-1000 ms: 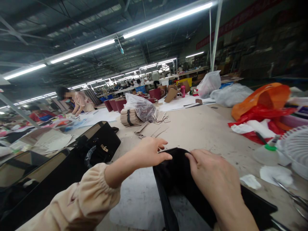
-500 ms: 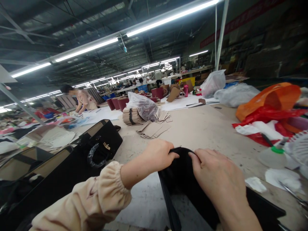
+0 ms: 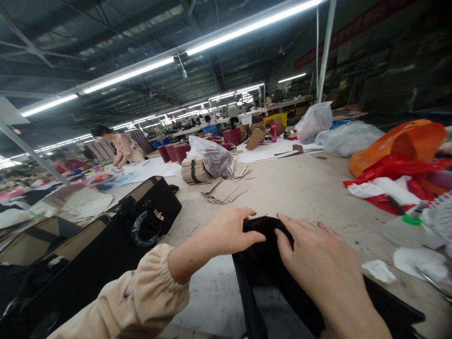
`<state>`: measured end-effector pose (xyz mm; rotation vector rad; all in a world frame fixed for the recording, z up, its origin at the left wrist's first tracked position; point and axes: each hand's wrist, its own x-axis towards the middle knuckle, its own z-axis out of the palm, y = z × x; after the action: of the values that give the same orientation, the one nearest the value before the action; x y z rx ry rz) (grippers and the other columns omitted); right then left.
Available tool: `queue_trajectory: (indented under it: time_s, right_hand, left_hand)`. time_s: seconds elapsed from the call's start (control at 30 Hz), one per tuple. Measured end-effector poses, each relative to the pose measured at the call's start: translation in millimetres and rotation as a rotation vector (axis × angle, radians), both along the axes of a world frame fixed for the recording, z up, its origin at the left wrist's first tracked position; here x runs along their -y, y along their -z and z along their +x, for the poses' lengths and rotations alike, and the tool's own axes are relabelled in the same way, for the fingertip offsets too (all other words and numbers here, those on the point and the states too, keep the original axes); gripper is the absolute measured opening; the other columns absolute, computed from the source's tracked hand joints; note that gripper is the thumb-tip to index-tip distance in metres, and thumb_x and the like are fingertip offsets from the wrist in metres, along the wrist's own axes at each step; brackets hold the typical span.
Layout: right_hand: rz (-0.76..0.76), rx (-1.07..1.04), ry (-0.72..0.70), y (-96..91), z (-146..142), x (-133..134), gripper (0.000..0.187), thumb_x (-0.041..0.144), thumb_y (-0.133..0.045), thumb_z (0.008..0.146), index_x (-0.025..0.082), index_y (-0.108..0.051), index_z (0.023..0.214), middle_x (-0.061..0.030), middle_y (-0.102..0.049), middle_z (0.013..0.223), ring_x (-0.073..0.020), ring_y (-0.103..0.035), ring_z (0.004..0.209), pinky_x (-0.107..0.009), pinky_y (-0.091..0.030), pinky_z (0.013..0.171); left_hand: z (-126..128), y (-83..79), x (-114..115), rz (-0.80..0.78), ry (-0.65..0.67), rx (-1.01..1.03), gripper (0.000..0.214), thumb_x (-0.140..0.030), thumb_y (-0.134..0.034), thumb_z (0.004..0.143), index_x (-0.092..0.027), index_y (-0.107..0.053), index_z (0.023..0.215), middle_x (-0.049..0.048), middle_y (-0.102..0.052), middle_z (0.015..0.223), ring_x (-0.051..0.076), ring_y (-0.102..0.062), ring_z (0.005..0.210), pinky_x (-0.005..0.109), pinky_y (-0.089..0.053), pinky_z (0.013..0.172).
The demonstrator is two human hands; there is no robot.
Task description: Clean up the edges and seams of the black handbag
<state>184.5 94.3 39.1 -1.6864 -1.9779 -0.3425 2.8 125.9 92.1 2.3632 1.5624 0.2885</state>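
A black bag piece [image 3: 263, 252] stands on the table in front of me, bent at its far end and with its two sides running towards me. My left hand [image 3: 229, 230] is at its far left corner, thumb and index finger spread apart. My right hand [image 3: 321, 263] lies over the far right edge, with a gap between thumb and fingers; its other fingertips are partly hidden. To the left, a finished-looking black handbag [image 3: 158, 207] with a gold clasp and a plastic-wrapped handle stands beside more black bags [image 3: 84, 254].
Beyond my hands lie flat card pieces [image 3: 226, 190], a strapped card bundle [image 3: 194, 172] and a clear plastic bag [image 3: 210, 155]. On the right are an orange bag [image 3: 399, 146], a green-capped bottle [image 3: 406, 228] and white tissue [image 3: 379, 270]. A co-worker [image 3: 123, 143] bends over the table at the left back.
Both hands have loosened from a pinch on the far edge of the black bag piece, their thumbs and fingers now apart. The co-worker's hands have risen.
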Motion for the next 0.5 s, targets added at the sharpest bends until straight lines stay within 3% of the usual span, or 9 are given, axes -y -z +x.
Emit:
queue_trajectory:
  time_s: [0.13, 0.3, 0.4, 0.5]
  right_hand:
    - [-0.055, 0.032, 0.085, -5.1, -2, 0, 0.02, 0.031, -0.048, 0.085, 0.027, -0.065, 0.074, 0.0007, -0.068, 0.07, -0.018, -0.06, 0.058, -0.031, -0.035, 0.056]
    - [-0.047, 0.054, 0.113, -8.6, -8, 3, 0.025, 0.03, -0.044, 0.087, 0.023, -0.063, 0.071, -0.002, -0.067, 0.07, -0.017, -0.058, 0.055, -0.029, -0.03, 0.052]
    - [-0.096, 0.05, 0.122, -11.7, -10, 2, 0.029, 0.033, -0.041, 0.088, 0.021, -0.065, 0.076, -0.0053, -0.068, 0.071, -0.0178, -0.06, 0.055, -0.03, -0.031, 0.051]
    - [-0.241, 0.07, 0.117, -20.8, -12, -2, 0.035, 0.034, -0.037, 0.089, 0.019, -0.067, 0.08, -0.0102, -0.067, 0.071, -0.0222, -0.062, 0.062, -0.03, -0.034, 0.053]
  left_hand:
    - [-26, -4.5, 30, -0.068, -0.182, 0.251, 0.055, -0.046, -0.053, 0.079, -0.018, -0.047, 0.126, 0.0104, -0.063, 0.114, 0.02, -0.061, 0.099, 0.03, -0.049, 0.081]
    - [-37, 6.6, 72, -0.079, -0.251, 0.332, 0.06, -0.048, -0.052, 0.081, -0.018, -0.042, 0.131, 0.0123, -0.057, 0.123, 0.021, -0.059, 0.105, 0.032, -0.048, 0.087]
    - [-29, 14.8, 72, -0.086, -0.199, 0.337, 0.052, -0.049, -0.048, 0.082, -0.019, -0.049, 0.124, 0.0089, -0.065, 0.11, 0.019, -0.063, 0.09, 0.029, -0.05, 0.076]
    - [-22, 18.6, 57, -0.045, -0.174, 0.231, 0.039, -0.046, -0.044, 0.083, -0.02, -0.059, 0.108, 0.005, -0.069, 0.092, 0.017, -0.064, 0.076, 0.027, -0.049, 0.068]
